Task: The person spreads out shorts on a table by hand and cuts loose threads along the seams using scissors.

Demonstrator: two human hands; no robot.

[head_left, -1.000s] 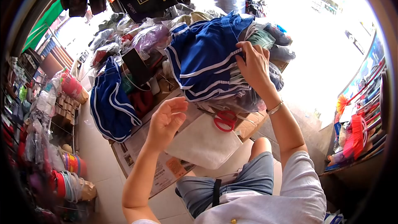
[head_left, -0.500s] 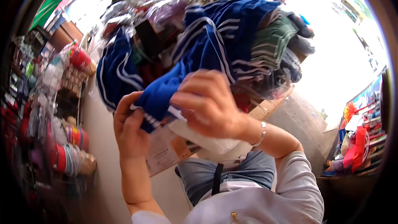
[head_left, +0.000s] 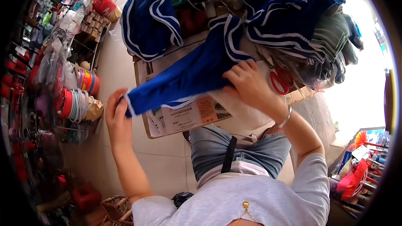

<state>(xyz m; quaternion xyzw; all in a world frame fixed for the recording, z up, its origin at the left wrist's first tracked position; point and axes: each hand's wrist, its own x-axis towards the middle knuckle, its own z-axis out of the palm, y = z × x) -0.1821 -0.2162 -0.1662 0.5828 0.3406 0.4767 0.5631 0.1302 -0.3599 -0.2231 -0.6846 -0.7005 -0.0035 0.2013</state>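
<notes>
A blue garment with white stripes [head_left: 184, 73] is stretched out across the newspaper-covered table [head_left: 182, 121]. My left hand [head_left: 117, 111] pinches its narrow, white-edged end, which juts past the table's left side. My right hand [head_left: 253, 86] grips the wider part near the white stripes, fingers closed over the fabric. A pair of scissors with red handles [head_left: 281, 80] lies just right of my right hand. Under my right forearm is a whitish sheet [head_left: 245, 111], perhaps plastic.
Another blue striped garment [head_left: 150, 21] lies at the table's back left. Folded blue garments [head_left: 289, 14] and green striped ones [head_left: 331, 33] are piled at the right. Shelves of goods with rolls of cord [head_left: 75, 104] line the left. A red item [head_left: 355, 180] stands far right.
The bunched blue garment is now spread out between my hands. My right hand has moved right, my left slightly left. The view has tilted down, showing the scissors and more newspaper.
</notes>
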